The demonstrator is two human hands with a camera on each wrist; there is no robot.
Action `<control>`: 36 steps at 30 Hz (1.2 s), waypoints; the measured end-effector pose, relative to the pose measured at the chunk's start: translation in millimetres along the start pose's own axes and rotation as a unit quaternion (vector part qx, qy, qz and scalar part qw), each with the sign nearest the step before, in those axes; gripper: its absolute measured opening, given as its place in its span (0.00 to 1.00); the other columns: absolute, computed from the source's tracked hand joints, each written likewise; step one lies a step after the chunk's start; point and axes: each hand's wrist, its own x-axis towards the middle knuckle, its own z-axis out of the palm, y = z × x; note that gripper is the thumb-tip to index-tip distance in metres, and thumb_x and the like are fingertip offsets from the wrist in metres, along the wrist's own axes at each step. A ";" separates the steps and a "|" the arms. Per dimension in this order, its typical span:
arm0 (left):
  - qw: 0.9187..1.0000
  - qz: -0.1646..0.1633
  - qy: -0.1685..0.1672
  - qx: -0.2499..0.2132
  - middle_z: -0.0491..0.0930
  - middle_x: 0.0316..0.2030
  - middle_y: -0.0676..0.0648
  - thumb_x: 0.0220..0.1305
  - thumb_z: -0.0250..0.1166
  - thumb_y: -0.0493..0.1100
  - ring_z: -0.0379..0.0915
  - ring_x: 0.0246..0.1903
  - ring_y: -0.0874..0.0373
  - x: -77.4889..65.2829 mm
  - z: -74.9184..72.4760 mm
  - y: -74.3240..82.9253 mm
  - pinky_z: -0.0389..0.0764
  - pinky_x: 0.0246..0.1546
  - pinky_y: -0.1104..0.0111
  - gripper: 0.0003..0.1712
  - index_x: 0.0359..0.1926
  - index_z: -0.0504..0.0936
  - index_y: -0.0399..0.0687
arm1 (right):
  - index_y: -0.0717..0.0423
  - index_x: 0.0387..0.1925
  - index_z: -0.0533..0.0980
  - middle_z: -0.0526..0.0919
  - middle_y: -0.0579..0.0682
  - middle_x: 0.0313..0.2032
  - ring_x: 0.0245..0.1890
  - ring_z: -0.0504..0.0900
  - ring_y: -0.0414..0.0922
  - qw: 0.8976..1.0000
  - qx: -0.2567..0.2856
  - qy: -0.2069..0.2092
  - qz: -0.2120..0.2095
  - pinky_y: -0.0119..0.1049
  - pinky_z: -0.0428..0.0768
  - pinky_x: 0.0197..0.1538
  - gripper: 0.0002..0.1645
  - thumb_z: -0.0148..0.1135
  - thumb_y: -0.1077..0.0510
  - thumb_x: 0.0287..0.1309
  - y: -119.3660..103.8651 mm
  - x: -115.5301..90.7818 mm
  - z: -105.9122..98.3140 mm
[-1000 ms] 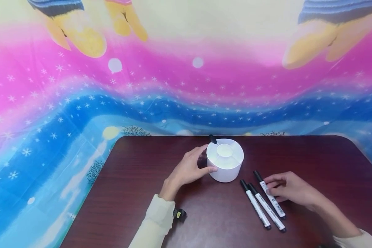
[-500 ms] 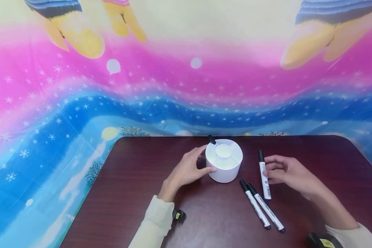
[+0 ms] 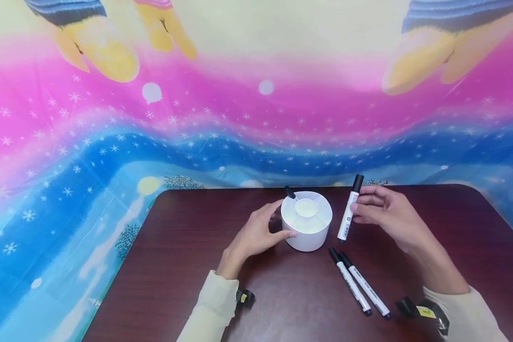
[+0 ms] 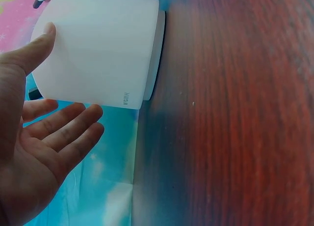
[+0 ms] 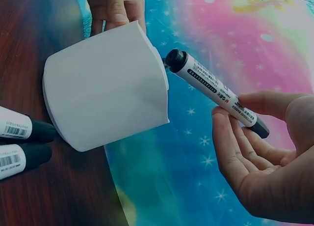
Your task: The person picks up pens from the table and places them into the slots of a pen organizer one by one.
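A white round pen holder point(image 3: 309, 240) with divided compartments stands on the table; a black-capped marker point(image 3: 289, 192) leans in its back-left compartment. My left hand point(image 3: 258, 232) holds the holder's left side, thumb point(image 4: 41, 46) against the front wall, fingers at the far side. To the right of the holder, my right hand point(image 3: 386, 213) pinches a white whiteboard marker point(image 3: 349, 213) between thumb and fingertips. That marker is raised and tilted, black cap up, its lower end near the holder's right side. Two more markers, a left one point(image 3: 351, 285) and a right one point(image 3: 369, 289), lie below.
A dark red-brown wooden table point(image 3: 188, 237) carries everything. Behind its far edge hangs a pink and blue printed cloth point(image 3: 222, 128). Black wrist cameras, one at the left cuff point(image 3: 245, 298) and one at the right cuff point(image 3: 423, 311), sit close above the tabletop.
My right hand has lifted the third marker off the table, carried it up and left toward the pen holder and tilted it more upright. My left hand stays at the holder.
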 end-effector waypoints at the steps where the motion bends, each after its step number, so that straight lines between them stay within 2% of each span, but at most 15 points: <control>1: 1.000 0.001 0.001 0.000 0.77 0.70 0.53 0.62 0.78 0.64 0.82 0.62 0.56 0.1 -0.1 0.2 0.86 0.63 0.57 0.53 0.83 0.63 0.64 | 0.70 0.71 0.64 0.88 0.35 0.44 0.42 0.91 0.37 1.000 0.001 0.002 -0.001 0.34 0.91 0.47 0.35 0.69 0.59 0.73 -1.6 1.5 0.6; 8: 1.000 0.000 0.002 -0.004 0.77 0.70 0.52 0.62 0.79 0.64 0.82 0.61 0.56 -0.1 -0.1 0.0 0.86 0.63 0.56 0.54 0.83 0.63 0.64 | 0.69 0.69 0.67 0.89 0.36 0.44 0.42 0.91 0.36 1.000 0.009 0.012 -0.010 0.35 0.91 0.48 0.33 0.69 0.59 0.73 -9.6 11.4 3.9; 16: 1.000 0.003 0.002 -0.024 0.76 0.71 0.51 0.61 0.79 0.64 0.82 0.64 0.48 -0.9 -0.1 -1.7 0.84 0.65 0.51 0.54 0.83 0.63 0.63 | 0.65 0.76 0.63 0.87 0.35 0.47 0.44 0.92 0.35 1.000 0.008 0.013 -0.009 0.33 0.91 0.49 0.38 0.67 0.55 0.75 -17.0 22.1 5.0; 20: 1.000 0.003 0.000 -0.024 0.77 0.71 0.51 0.62 0.79 0.64 0.82 0.63 0.48 -0.5 0.7 -1.3 0.85 0.65 0.51 0.54 0.83 0.63 0.63 | 0.65 0.76 0.63 0.88 0.35 0.46 0.43 0.92 0.36 1.000 0.019 0.019 -0.014 0.33 0.91 0.48 0.38 0.68 0.56 0.74 -17.1 25.4 6.6; 26: 1.000 0.003 0.002 -0.010 0.77 0.70 0.52 0.62 0.78 0.65 0.83 0.62 0.55 -0.3 1.2 0.0 0.86 0.63 0.56 0.54 0.83 0.63 0.65 | 0.62 0.70 0.67 0.88 0.38 0.43 0.40 0.92 0.36 0.998 0.047 0.030 -0.027 0.33 0.91 0.46 0.32 0.69 0.59 0.73 -14.7 28.4 13.9; 29: 1.000 0.003 0.003 -0.007 0.77 0.70 0.53 0.62 0.79 0.64 0.82 0.62 0.55 0.3 0.7 0.5 0.86 0.63 0.57 0.53 0.83 0.64 0.65 | 0.58 0.66 0.69 0.88 0.37 0.43 0.40 0.92 0.36 0.998 0.042 0.032 -0.023 0.34 0.91 0.47 0.27 0.68 0.59 0.73 -12.2 29.4 16.8; 32: 1.000 0.002 0.002 -0.007 0.77 0.70 0.52 0.62 0.79 0.63 0.82 0.62 0.55 0.4 0.2 1.1 0.86 0.64 0.57 0.53 0.83 0.64 0.64 | 0.61 0.65 0.69 0.88 0.35 0.42 0.40 0.92 0.36 0.999 0.039 0.030 -0.013 0.34 0.91 0.47 0.26 0.68 0.60 0.73 -8.7 30.4 19.4; 36: 1.000 0.002 0.001 -0.005 0.77 0.70 0.52 0.62 0.78 0.64 0.83 0.62 0.54 -0.5 0.3 -0.6 0.85 0.64 0.57 0.53 0.83 0.63 0.64 | 0.68 0.67 0.67 0.88 0.34 0.41 0.40 0.92 0.36 0.999 0.028 0.026 -0.011 0.35 0.91 0.47 0.29 0.67 0.59 0.74 -3.4 31.0 23.2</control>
